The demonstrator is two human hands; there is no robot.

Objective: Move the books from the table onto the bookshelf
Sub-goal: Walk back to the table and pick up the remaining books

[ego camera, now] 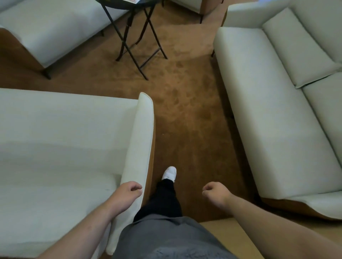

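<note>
Left hand (127, 194): fingers loosely curled, empty, hanging over the near sofa's arm (137, 147)
Right hand (215, 192): same deal, fingers curled, nothing in them
Book (132, 1): only a red-and-white sliver showed on the folding counter (133, 7) way up top, well apart from both hands
Floor: brown carpet (185, 111), one white shoe (169, 173) stepping forward

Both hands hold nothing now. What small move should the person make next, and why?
Probably keep walking forward along the brown carpet toward the black folding table at the top of the view. The left hand and right hand are loosely curled and empty, one white shoe is stepping ahead, and the gap between the pale sofas is open.
</note>
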